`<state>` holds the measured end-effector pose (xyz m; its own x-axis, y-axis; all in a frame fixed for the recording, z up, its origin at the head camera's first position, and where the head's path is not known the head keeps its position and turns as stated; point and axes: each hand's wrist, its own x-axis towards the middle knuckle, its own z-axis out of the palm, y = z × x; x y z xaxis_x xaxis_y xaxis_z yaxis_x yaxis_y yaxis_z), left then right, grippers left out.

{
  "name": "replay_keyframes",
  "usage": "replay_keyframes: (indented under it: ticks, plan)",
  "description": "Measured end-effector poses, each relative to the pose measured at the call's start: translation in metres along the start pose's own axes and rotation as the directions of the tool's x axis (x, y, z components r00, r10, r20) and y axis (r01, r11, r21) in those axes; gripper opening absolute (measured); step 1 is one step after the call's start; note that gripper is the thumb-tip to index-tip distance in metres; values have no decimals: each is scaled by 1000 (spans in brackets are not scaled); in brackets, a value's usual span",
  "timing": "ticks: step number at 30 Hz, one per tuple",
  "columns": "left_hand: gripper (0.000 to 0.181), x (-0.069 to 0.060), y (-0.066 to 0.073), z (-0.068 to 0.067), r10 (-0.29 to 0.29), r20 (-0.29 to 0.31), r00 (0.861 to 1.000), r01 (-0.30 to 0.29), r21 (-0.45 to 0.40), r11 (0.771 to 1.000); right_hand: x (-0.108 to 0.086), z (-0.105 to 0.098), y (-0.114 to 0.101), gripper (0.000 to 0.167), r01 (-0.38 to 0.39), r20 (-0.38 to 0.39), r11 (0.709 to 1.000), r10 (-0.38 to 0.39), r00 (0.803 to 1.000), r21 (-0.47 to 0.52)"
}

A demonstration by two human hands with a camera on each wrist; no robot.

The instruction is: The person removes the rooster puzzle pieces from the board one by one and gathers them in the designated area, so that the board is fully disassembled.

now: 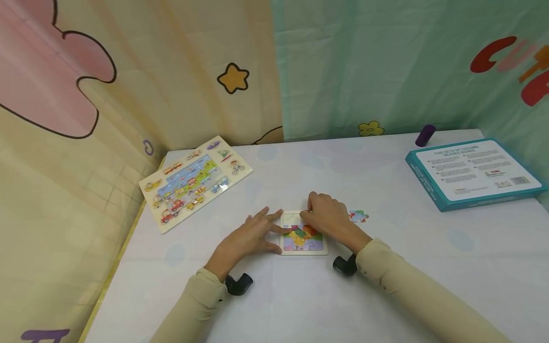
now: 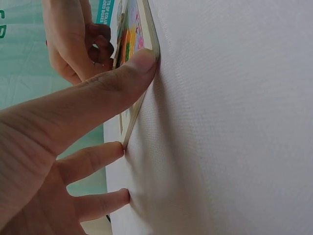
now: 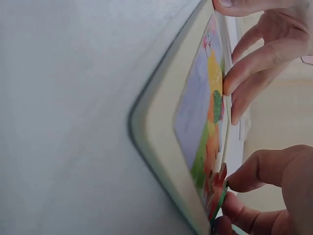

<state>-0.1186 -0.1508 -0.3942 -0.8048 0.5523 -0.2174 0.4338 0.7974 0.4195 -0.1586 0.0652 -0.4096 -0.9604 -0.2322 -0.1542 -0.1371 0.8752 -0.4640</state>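
Observation:
A small jigsaw puzzle in a pale tray (image 1: 293, 219) lies flat on the table, its lower part filled with a colourful picture and its upper left bare. My left hand (image 1: 255, 234) has its fingers spread at the tray's left side. In the left wrist view the thumb (image 2: 142, 61) rests on the tray's corner. My right hand (image 1: 329, 216) is over the tray's upper right corner. In the right wrist view its fingers pinch a red and green puzzle piece (image 3: 217, 191), tilted at the tray's edge. A loose puzzle piece (image 1: 358, 216) lies right of the tray, partly behind the right hand.
A larger picture board (image 1: 195, 183) with vehicles lies at the back left. At the right is a teal and white box (image 1: 476, 171), with a purple cylinder (image 1: 425, 136) behind it. Black wrist devices (image 1: 240, 285) sit under both forearms. Printed curtains (image 1: 343, 71) stand behind the table.

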Motion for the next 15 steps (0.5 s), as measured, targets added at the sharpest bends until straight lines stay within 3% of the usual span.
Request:
replay_keyframes:
  ticks: [9, 15]
  plan:
    - [53, -1, -1, 0, 17, 5, 1000, -17, -5, 1000, -2, -6, 14, 11, 164, -25, 978, -162, 987, 128]
    - [53, -1, -1, 0, 20, 3, 1000, -20, -9, 1000, -6, -12, 21, 9, 189, -18, 949, -191, 982, 251]
